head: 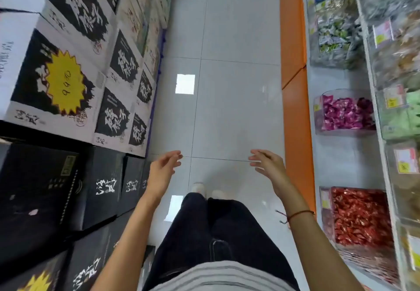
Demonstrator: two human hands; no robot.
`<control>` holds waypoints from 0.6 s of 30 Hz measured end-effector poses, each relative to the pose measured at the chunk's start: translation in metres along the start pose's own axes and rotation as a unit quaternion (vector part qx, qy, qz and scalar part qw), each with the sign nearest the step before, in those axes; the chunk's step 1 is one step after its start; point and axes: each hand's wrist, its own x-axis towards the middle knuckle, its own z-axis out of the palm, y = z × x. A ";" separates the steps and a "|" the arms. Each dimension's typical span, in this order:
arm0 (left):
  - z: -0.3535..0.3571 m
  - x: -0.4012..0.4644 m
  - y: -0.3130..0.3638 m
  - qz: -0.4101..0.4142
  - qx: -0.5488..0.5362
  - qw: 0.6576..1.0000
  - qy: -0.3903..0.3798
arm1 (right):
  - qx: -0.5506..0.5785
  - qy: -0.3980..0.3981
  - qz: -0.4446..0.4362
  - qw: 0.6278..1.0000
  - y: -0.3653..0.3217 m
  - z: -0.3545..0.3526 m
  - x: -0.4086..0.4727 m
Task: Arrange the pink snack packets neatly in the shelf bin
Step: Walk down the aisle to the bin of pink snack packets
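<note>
While both hands hang over the floor tiles (227,108) holding nothing, the left hand (162,172) and right hand (269,165) each show loose, spread fingers. The pink snack packets (341,113) sit heaped in a clear bin (318,106) on the shelf (341,154) to the right, well apart from either hand. Reaching across carelessly could likely knock loose packets over the bin's low front, or disturb the red packets (361,218) in the bin nearer the person.

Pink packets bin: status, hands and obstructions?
Left hand open, empty. Right hand open, empty. Pink packets in clear bin on right shelf, untouched. Nothing blocking.
</note>
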 end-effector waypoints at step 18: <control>0.008 0.240 0.174 -0.039 -0.007 0.999 -0.018 | 0.017 0.057 0.005 0.998 -0.196 0.020 0.189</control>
